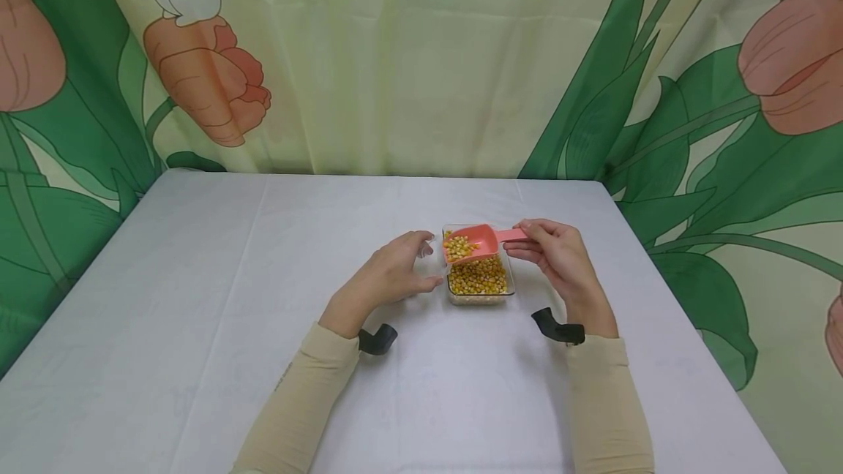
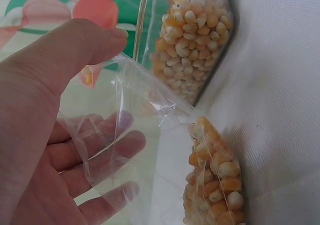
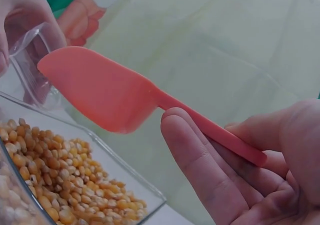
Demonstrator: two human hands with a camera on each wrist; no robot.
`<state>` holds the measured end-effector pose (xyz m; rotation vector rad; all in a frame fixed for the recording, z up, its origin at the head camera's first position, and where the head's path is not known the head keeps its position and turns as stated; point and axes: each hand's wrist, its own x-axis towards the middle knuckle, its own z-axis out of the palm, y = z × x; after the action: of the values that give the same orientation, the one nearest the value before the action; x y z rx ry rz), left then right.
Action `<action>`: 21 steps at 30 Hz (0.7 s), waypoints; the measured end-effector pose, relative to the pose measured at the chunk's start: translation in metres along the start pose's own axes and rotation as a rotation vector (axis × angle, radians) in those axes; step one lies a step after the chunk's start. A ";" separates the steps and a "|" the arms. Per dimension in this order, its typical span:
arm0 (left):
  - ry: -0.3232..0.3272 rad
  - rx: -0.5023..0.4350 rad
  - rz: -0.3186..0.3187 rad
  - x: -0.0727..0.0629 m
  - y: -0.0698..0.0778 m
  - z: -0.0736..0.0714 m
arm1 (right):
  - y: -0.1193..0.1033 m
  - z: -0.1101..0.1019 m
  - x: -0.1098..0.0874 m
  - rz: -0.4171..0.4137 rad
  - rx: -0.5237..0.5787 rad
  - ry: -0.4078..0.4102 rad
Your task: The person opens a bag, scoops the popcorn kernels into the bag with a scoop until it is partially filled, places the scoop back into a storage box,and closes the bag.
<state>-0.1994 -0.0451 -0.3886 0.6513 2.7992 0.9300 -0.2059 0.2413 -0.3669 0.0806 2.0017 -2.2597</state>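
Pink plastic makes the scoop point(image 1: 486, 241), which holds some corn point(image 1: 459, 247) over a clear box point(image 1: 479, 301) with lots more in it. The box sits on the white table point(image 1: 263, 262), nearer its far right corner than its far left one. The right hand point(image 1: 560, 258) grips the scoop's handle, likely fairly flat so nothing spills. Its lip points at a thin clear bag point(image 2: 165, 107) just left of the box. The left hand point(image 1: 395, 269) holds the bag near its top, thumb and fingers wide apart, perhaps so its mouth is open. From the head the bag hardly shows; the left wrist view shows corn in its bottom. The right wrist view shows the scoop's underside, hiding its load. Whether the left fingertips are inside the bag is hard to tell.
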 end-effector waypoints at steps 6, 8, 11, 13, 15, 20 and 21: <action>0.001 0.007 -0.007 0.000 0.000 0.000 | 0.000 0.006 0.001 -0.006 -0.047 -0.003; 0.002 0.010 -0.011 0.001 0.000 0.000 | 0.000 0.007 0.002 -0.010 -0.061 -0.005; 0.004 0.010 -0.013 0.001 0.000 0.000 | 0.000 0.010 0.003 -0.017 -0.097 -0.006; 0.006 0.006 -0.016 0.001 0.000 0.000 | -0.001 0.012 0.004 -0.018 -0.130 -0.007; 0.006 0.005 -0.022 0.001 0.000 0.000 | -0.002 0.014 0.005 -0.022 -0.159 -0.013; 0.012 0.009 -0.026 0.000 0.001 0.000 | -0.003 0.016 0.006 -0.024 -0.206 -0.013; 0.012 0.009 -0.023 0.000 0.001 0.000 | -0.003 0.016 0.006 -0.027 -0.215 -0.014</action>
<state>-0.1993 -0.0446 -0.3883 0.6153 2.8171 0.9201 -0.2114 0.2252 -0.3628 0.0181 2.2360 -2.0389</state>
